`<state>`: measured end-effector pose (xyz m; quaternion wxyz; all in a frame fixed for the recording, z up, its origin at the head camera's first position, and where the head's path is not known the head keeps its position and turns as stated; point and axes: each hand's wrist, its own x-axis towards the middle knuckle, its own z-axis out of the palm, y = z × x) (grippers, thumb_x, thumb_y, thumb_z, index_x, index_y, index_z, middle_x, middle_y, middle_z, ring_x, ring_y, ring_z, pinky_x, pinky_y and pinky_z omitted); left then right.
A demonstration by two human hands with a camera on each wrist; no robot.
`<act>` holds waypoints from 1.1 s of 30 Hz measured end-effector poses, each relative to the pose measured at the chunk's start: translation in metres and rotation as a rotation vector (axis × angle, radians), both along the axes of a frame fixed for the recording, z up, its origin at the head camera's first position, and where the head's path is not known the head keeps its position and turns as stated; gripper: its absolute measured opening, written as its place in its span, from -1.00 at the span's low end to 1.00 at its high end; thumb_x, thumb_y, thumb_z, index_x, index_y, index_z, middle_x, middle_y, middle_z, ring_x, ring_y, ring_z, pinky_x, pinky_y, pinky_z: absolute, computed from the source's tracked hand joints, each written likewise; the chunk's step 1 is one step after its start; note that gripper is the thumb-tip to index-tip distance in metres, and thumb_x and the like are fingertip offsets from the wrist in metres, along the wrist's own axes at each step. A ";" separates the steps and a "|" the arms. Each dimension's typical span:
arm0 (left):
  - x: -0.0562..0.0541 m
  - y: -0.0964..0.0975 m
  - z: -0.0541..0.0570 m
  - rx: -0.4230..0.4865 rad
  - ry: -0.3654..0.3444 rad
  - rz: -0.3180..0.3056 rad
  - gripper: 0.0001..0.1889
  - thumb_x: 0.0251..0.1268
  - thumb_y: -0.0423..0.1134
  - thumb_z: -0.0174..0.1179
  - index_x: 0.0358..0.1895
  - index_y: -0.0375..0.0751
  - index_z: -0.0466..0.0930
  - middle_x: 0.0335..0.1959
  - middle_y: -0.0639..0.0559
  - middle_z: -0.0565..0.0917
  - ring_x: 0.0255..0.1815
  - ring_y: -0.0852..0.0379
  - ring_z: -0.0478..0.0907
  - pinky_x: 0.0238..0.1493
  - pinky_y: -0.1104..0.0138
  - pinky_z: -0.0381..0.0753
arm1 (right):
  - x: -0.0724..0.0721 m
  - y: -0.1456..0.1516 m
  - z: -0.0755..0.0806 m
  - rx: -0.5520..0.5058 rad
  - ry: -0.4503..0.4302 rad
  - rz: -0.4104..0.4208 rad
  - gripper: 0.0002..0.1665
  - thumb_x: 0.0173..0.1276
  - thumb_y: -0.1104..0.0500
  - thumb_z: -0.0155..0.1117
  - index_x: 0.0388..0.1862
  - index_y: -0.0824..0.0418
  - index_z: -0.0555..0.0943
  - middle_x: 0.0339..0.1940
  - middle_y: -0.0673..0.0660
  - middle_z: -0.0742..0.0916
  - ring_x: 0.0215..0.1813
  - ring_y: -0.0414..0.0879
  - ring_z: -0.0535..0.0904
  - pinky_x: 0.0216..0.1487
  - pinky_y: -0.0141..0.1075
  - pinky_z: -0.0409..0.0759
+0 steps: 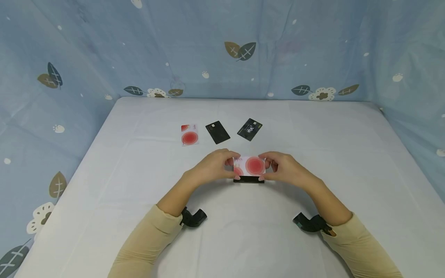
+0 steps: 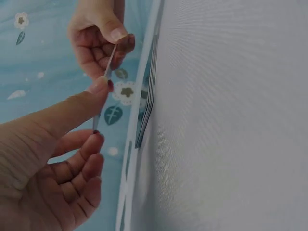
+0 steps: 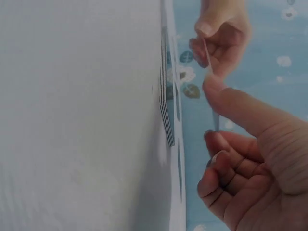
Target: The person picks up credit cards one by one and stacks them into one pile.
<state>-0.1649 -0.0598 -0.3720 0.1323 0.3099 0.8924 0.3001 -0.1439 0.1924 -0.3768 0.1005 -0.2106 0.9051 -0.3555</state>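
Observation:
A white card with red circles [image 1: 255, 166] is held up off the table by both hands, one at each short end. My left hand [image 1: 213, 165] pinches its left end between thumb and fingers, and my right hand [image 1: 288, 168] grips the right end likewise. In both wrist views the card shows nearly edge-on. Below it lies a low stack of thin cards [image 2: 149, 96], apart from the held card; the right wrist view shows the same stack [image 3: 164, 91] side-on. From above, only a dark strip of the top card [image 1: 248, 180] peeks out.
Farther back on the white-covered table [image 1: 104, 193] lie a red and white card [image 1: 189, 135], a black card [image 1: 217, 132] and a black VIP card [image 1: 249, 129], side by side with gaps. Blue patterned cloth [image 1: 194, 46] hangs behind and along the sides.

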 end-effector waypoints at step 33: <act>-0.003 -0.003 -0.025 -0.090 0.083 -0.029 -0.37 -0.12 0.04 0.46 0.10 -0.10 0.59 -0.25 0.13 0.57 -0.19 0.19 0.44 -0.10 0.25 0.34 | 0.002 -0.004 -0.013 0.083 -0.067 0.039 -0.30 -0.01 0.13 0.54 0.10 0.38 0.52 -0.38 0.05 0.56 -0.33 -0.12 0.44 -0.35 -0.38 0.51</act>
